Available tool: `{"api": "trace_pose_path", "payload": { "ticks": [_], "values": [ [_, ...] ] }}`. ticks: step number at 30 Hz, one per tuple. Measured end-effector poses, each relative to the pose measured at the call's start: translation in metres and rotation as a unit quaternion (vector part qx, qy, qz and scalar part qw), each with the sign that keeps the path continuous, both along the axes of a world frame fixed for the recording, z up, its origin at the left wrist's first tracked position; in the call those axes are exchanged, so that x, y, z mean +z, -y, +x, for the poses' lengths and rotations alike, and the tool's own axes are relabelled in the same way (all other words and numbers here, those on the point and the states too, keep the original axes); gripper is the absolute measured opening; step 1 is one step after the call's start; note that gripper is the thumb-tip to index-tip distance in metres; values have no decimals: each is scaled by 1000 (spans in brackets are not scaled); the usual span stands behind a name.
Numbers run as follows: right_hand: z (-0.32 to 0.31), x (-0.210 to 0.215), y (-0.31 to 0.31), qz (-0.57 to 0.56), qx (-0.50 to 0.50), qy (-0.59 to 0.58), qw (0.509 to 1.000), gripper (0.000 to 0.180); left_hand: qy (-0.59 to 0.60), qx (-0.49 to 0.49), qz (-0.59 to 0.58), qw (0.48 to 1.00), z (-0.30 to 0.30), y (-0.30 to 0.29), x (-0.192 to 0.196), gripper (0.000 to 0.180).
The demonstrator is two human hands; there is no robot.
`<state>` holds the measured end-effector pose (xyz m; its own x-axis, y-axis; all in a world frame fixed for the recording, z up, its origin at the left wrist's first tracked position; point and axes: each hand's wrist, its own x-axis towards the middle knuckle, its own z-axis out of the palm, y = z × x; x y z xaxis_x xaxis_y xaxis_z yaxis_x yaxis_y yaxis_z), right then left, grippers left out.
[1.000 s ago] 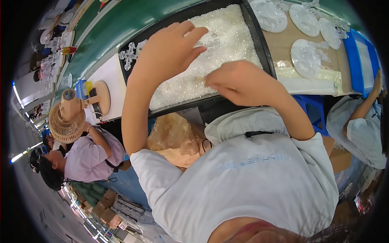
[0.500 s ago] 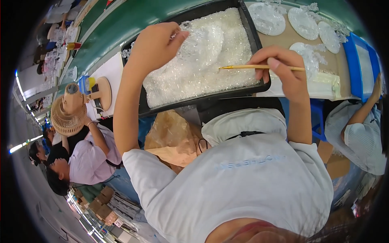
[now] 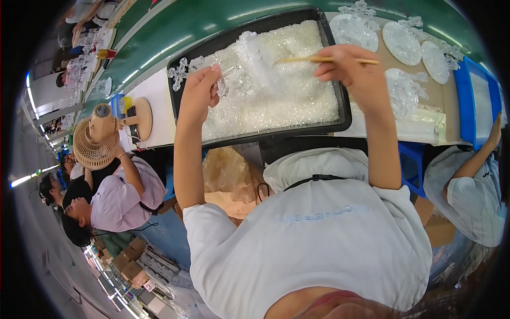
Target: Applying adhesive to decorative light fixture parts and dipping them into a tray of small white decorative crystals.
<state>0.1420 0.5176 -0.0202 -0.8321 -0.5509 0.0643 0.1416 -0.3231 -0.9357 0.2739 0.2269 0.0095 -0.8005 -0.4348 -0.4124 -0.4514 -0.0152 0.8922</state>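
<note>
**Clear piece up over the tray, stick swung in above the crystals**

While the black tray (image 3: 340, 114) sits square on the bench, heaped with white crystal granules (image 3: 287, 90), plenty going on above it; half a second back, left hand at the tray's far-left corner and stick well out to the right; now left hand (image 3: 201, 87) lower over the tray's left part, right hand (image 3: 348, 69) moved in over the heap, thin wooden stick (image 3: 303, 59) pointing left toward a blurred streak of clear material (image 3: 260, 56); looks like stick and piece being brought together, judged only from these positions.

Left fingers curled tight, grasping a clear ornament piece (image 3: 231, 80) by its edge, piece held just above the granules; right fingers pinched closed on the stick, thumb against fingertips, no slack showing; stick near level, tip above the granules, contact with the piece too blurred to tell.

Off to the right, clear snowflake-like discs (image 3: 401, 42) laid out on the brown surface, beside a blue tray (image 3: 462, 90); another clear cross-shaped piece (image 3: 179, 73) just outside the black tray's left corner; woven fan (image 3: 94, 151) and neighbouring workers at left.
</note>
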Motion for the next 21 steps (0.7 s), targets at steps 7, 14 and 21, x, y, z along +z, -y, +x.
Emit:
{"api": "trace_pose_path", "payload": {
  "ticks": [7, 14, 21],
  "values": [
    [-2, 2, 15, -22, 44, 13, 999, 30, -23, -12, 39, 999, 4, 2, -5, 35],
    [1, 12, 23, -5, 41, -9, 999, 30, -63, 9, -27, 998, 7, 3, -15, 34],
    [4, 11, 33, 10, 73, 4, 997, 29, -57, 1, -15, 998, 21, 8, -19, 31]
  ]
}}
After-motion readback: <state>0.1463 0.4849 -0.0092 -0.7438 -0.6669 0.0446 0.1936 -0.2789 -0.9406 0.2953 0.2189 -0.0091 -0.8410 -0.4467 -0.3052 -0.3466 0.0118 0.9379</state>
